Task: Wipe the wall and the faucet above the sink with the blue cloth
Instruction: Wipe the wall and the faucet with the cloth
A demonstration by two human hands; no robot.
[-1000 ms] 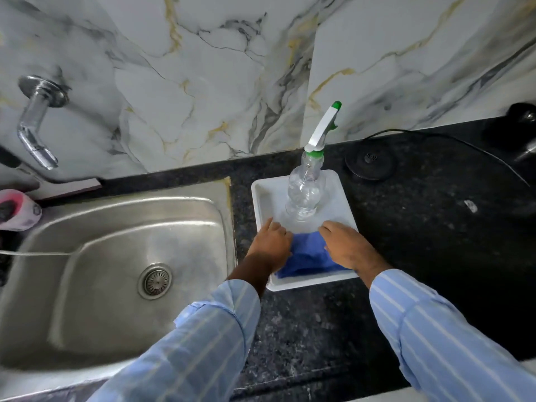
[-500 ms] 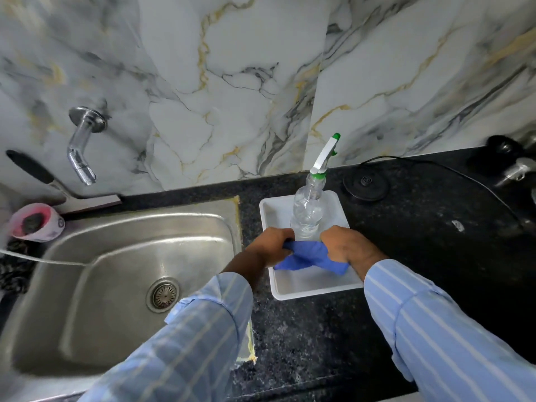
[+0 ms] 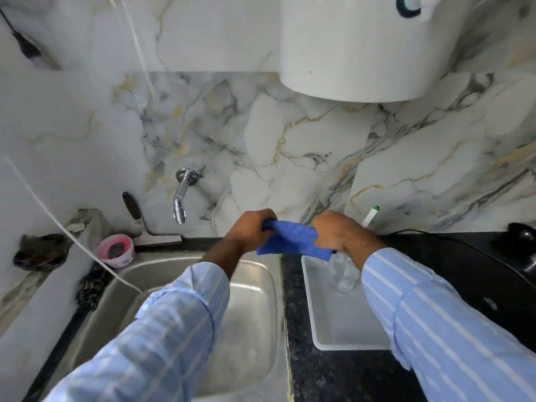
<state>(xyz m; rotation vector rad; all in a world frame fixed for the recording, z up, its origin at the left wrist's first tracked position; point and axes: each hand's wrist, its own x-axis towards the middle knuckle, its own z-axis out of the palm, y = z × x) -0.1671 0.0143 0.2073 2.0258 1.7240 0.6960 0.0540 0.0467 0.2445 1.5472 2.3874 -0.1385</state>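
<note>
Both hands grasp the blue cloth [image 3: 293, 240]: the left hand [image 3: 251, 229] pinches its left end, the right hand [image 3: 338, 232] clenches its right end. The cloth hangs stretched between the grips, below the marble wall [image 3: 290, 146], with the chrome faucet [image 3: 182, 195] left of the left grip and the white tray [image 3: 313, 309] on the tabletop below the right grip.

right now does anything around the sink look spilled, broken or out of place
Nothing stands out. Both hands, left and right, hold the blue cloth in the air between the sink and the white tray. The spray bottle stands upright in the tray, and the faucet looks intact.
</note>
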